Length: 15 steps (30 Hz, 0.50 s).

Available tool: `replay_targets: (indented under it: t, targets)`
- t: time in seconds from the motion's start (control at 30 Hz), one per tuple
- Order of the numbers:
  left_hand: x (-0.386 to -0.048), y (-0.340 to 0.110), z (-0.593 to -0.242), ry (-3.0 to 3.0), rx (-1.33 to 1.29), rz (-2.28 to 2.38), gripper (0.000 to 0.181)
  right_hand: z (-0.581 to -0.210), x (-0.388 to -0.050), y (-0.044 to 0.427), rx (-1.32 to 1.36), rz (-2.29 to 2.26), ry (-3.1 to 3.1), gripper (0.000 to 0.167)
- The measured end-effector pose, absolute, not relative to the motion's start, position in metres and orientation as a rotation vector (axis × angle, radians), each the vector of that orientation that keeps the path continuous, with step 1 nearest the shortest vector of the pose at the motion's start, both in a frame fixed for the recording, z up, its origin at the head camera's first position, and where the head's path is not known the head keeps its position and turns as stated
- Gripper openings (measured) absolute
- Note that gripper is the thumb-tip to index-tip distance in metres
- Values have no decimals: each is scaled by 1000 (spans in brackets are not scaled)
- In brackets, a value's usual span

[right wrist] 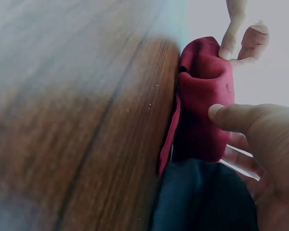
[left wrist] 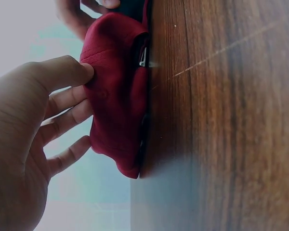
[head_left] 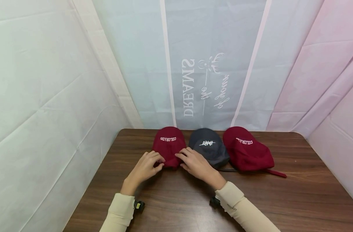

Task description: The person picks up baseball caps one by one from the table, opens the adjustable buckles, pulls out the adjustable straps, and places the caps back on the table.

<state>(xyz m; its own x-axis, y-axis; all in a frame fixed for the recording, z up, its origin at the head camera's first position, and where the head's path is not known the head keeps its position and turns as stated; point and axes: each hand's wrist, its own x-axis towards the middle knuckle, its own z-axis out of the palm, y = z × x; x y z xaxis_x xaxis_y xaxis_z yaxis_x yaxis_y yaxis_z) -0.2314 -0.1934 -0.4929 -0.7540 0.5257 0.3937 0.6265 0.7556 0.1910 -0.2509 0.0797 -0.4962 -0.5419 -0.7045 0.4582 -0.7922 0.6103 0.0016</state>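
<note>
A dark red cap [head_left: 168, 149] with white COLORADO lettering lies on the table at the left end of a row of caps. My left hand [head_left: 146, 166] touches its left side near the back edge, thumb and fingertips resting on the cloth. On the opposite side my right hand [head_left: 197, 165] rests its fingertips on the same cap. In the left wrist view the thumb [left wrist: 70, 72] lies on the red cloth [left wrist: 113, 91], with the fingers spread along the crown. The right thumb [right wrist: 231, 115] presses lightly on the cap's back in the right wrist view.
A dark grey cap [head_left: 208, 153] with white lettering sits directly right of the red one, close to my right hand. Beyond it lies another red COLORADO cap [head_left: 249, 153], its strap [head_left: 276, 173] trailing. The wooden table [head_left: 176, 199] ends at a printed curtain [head_left: 205, 32].
</note>
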Motion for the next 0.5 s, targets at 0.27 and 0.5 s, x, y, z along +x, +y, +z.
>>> replay_targets:
  t: [0.27, 0.5]
  targets:
    - [-232, -191, -495, -2598, -912, -466, 15, -501, -253, 76, 1124, 303, -2336, 20]
    - [-232, -192, -496, -2621, -906, -470, 18, -501, -252, 75, 1081, 333, -2365, 17]
